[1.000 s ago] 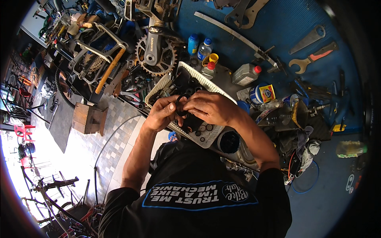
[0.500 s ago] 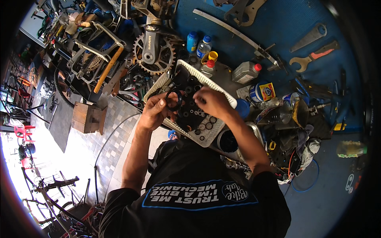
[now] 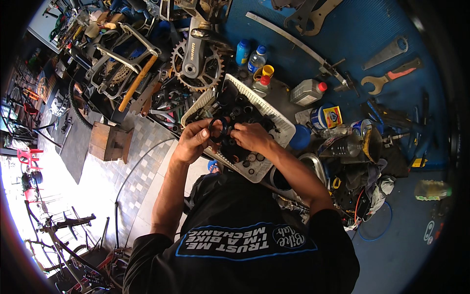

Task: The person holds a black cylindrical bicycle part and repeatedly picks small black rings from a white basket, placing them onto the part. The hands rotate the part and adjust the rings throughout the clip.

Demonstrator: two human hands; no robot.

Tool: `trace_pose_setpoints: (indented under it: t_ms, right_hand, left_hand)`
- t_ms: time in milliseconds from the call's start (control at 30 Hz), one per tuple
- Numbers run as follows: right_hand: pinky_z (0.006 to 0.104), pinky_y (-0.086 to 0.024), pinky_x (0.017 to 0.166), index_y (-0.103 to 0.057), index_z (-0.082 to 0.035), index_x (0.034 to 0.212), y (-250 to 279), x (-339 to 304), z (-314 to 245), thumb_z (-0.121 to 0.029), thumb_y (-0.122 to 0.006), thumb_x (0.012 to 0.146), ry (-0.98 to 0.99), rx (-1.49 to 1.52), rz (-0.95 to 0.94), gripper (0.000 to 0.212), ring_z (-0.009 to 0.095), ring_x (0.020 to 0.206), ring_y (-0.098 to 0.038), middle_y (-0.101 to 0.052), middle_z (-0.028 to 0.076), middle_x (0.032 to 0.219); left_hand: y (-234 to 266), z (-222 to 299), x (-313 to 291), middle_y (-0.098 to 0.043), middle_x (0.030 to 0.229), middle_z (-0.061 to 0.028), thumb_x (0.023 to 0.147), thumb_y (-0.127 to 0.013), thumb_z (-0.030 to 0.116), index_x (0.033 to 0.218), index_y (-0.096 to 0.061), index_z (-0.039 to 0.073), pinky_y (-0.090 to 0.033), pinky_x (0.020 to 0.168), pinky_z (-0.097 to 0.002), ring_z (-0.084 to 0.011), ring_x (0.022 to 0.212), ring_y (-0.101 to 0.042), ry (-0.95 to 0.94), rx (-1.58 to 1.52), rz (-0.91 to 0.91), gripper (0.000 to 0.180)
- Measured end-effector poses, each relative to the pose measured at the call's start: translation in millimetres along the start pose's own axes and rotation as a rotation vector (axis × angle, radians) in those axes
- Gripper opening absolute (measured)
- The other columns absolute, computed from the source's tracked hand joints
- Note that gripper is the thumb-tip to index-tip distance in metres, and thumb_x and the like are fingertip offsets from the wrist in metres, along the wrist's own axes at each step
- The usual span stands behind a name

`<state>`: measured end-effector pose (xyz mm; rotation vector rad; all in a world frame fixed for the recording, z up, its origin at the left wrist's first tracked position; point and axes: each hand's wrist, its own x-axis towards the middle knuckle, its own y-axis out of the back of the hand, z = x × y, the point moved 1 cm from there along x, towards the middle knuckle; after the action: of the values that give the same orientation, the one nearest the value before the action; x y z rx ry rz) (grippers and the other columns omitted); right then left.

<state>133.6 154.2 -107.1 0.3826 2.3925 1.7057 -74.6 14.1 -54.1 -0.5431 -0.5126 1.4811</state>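
My left hand (image 3: 193,142) grips a black ring (image 3: 212,131) between thumb and fingers, over the left side of a white plastic basket (image 3: 289,130). Close beside the ring is my right hand (image 3: 253,137), its fingers curled and pressed together; whatever they hold is hidden. Under both hands the basket is filled with dark rings and small round parts, several small rings (image 3: 251,158) lying toward its near end.
A crankset with a toothed chainring (image 3: 197,66) stands beyond the basket. Right of it are a blue bottle (image 3: 242,53), a clear bottle (image 3: 257,59) and a grey bottle with a red cap (image 3: 308,92). Wrenches (image 3: 391,76) hang on the blue panel. A wooden box (image 3: 108,142) sits left.
My right hand has moved left and slightly down, from over the basket's middle to beside the ring. My left hand still holds the ring. The view has shifted slightly.
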Motion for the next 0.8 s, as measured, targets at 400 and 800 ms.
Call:
trace_pose_setpoints:
  t_ms: [400,800]
  right_hand:
    - [0.0355,-0.058,0.070,-0.072,-0.010,0.101,116.8,-16.6,-40.8,-0.014,-0.080,0.090,-0.092,0.399,0.481,0.014,0.024,0.080,-0.072,-0.070,0.004,0.094]
    - [0.0363,-0.059,0.066,-0.072,-0.015,0.102,136.3,-15.8,-58.6,-0.017,-0.080,0.090,0.131,0.175,0.431,0.015,0.022,0.077,-0.072,-0.066,0.000,0.098]
  left_hand:
    - [-25.6,20.5,5.0,-0.070,0.101,-0.0048,0.093,-0.082,0.045,0.147,-0.056,-0.009,-0.059,0.069,-0.0274,-0.0146,0.080,-0.069,0.009,0.111,-0.070,0.080]
    - [-28.3,16.0,13.1,-0.069,0.105,-0.0061,0.096,-0.079,0.037,0.145,-0.058,-0.009,-0.062,0.069,-0.0281,-0.0136,0.089,-0.068,-0.012,0.072,-0.130,0.070]
